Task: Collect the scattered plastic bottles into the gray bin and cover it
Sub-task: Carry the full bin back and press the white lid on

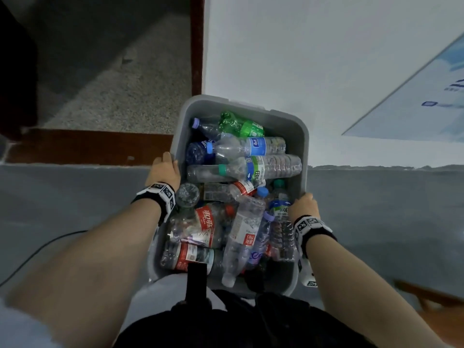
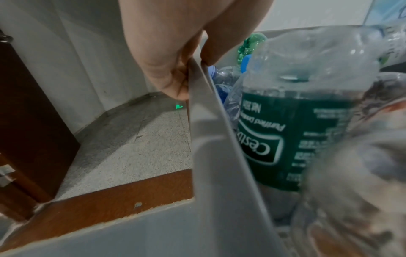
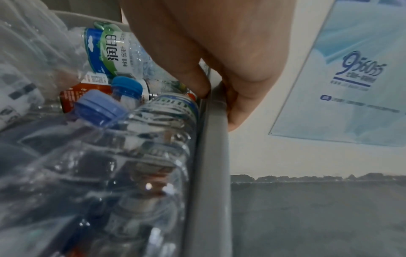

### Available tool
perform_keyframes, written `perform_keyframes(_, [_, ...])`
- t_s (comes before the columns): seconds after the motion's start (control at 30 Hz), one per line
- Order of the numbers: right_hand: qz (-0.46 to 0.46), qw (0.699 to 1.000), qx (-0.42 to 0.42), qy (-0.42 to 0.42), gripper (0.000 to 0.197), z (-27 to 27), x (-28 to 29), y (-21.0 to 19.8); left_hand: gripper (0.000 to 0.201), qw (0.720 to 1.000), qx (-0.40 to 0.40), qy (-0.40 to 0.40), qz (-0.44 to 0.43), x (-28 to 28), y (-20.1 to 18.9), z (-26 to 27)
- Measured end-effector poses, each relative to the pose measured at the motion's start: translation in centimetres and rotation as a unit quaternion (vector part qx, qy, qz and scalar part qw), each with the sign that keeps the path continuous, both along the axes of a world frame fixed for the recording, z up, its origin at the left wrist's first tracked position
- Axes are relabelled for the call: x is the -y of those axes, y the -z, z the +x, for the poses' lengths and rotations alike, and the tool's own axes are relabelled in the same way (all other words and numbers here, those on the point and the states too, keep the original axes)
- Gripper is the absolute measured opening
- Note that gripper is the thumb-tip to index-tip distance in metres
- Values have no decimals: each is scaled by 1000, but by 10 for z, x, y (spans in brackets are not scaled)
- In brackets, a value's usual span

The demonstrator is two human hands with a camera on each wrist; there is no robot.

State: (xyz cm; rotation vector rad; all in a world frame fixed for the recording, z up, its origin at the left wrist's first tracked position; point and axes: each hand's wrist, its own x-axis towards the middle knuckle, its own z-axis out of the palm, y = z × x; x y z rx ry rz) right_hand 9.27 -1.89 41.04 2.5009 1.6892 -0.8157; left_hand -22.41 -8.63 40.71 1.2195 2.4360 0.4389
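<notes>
A gray bin [image 1: 302, 136] hangs in front of me above the floor, filled with several empty plastic bottles [image 1: 251, 167], clear ones with blue, red and green labels and one green bottle [image 1: 241, 125]. My left hand [image 1: 164, 170] grips the bin's left rim [image 2: 197, 83], thumb inside and fingers outside. My right hand [image 1: 303, 204] grips the right rim [image 3: 216, 121] the same way. No lid shows in any view.
A white wall [image 1: 326, 59] with a pale blue poster [image 1: 426, 101] stands right behind the bin. To the left, a brown door frame [image 1: 197, 46] and threshold [image 1: 88, 146] lead onto speckled flooring [image 1: 120, 91]. Gray floor [image 1: 376, 209] lies below. A black cable [image 1: 37, 252] runs at the left.
</notes>
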Motion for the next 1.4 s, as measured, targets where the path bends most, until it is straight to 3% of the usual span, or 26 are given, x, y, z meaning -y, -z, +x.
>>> perform_keyframes(0.3, [-90,989,44,-108,30,92,-126,25,40,980,51,-155,-118,-55,50,118])
perform_keyframes(0.47, [-130,985,63,-94,27,111,-141,72,39,977,50,-132,-160,-81,93,128])
perform_keyframes(0.57, [-164,980,67,-87,27,109,-141,113,39,974,55,-128,-178,-80,138,130])
perform_keyframes(0.8, [-216,970,66,-88,25,108,-136,252,37,964,36,-134,-225,-76,274,129])
perform_keyframes(0.87, [-229,968,58,-83,26,106,-137,275,36,961,40,-142,-236,-76,293,130])
perform_keyframes(1.1, [-253,963,72,-63,30,116,-117,418,38,952,47,-152,-260,-65,425,133])
perform_keyframes(1.4, [-238,967,85,-30,28,133,-100,488,39,959,53,-134,-246,-60,500,150])
